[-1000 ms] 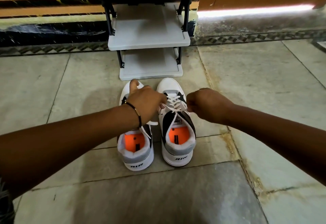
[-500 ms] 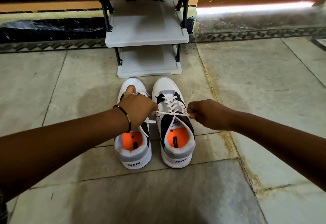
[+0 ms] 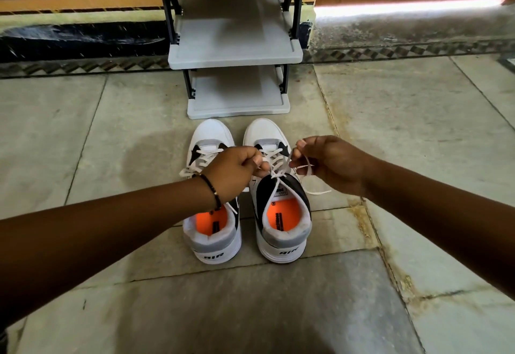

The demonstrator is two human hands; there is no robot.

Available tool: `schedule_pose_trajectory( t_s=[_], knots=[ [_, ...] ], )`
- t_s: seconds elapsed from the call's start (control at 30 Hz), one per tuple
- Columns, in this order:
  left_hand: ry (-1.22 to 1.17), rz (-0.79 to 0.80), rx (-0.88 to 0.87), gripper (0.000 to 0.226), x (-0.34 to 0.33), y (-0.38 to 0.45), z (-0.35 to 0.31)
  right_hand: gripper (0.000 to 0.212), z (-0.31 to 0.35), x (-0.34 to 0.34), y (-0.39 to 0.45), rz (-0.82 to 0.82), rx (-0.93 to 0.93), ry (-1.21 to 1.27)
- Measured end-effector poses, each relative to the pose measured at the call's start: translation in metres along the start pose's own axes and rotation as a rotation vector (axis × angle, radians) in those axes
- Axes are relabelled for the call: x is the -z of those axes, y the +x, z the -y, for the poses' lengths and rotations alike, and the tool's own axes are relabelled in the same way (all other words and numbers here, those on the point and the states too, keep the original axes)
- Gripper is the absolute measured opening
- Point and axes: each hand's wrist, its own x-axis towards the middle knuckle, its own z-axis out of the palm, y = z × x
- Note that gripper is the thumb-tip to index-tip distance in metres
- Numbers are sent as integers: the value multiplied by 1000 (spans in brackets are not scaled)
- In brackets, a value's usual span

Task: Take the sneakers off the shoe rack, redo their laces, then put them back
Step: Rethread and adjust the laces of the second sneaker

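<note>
Tiled floor (image 3: 418, 130): both hands (image 3: 334, 164) pinching right sneaker's lace (image 3: 280, 171).

The 2 sneakers (image 3: 281, 208) look like smooth white leather with black panels, grey cloth collars and glossy orange insoles. Their laces (image 3: 274, 158) are flat white cloth. The rack (image 3: 235, 55) has matt grey plastic shelves on dark posts. The floor (image 3: 418, 119) is worn, stained stone.

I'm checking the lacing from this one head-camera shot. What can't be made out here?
- Left sneaker: its upper laces, behind the left hand.
- Right sneaker: whether a knot is formed; the lace crossing is too small, partly behind the fingers.
- Shoe rack: its top, cut off by the frame edge.
</note>
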Motion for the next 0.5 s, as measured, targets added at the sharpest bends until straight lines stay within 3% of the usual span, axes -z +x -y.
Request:
schedule_pose_trajectory(
  t_s=[0.17, 0.33, 0.5],
  knots=[
    [-575, -97, 182, 35, -12, 4, -11, 36, -10, -13, 5, -85, -12, 385],
    [-987, -270, 279, 36, -22, 13, -18, 35, -13, -27, 11, -208, -5, 614],
    [-1105, -380, 291, 37, -25, 21, -6, 31, -21, -29, 15, -318, 19, 709]
  ],
)
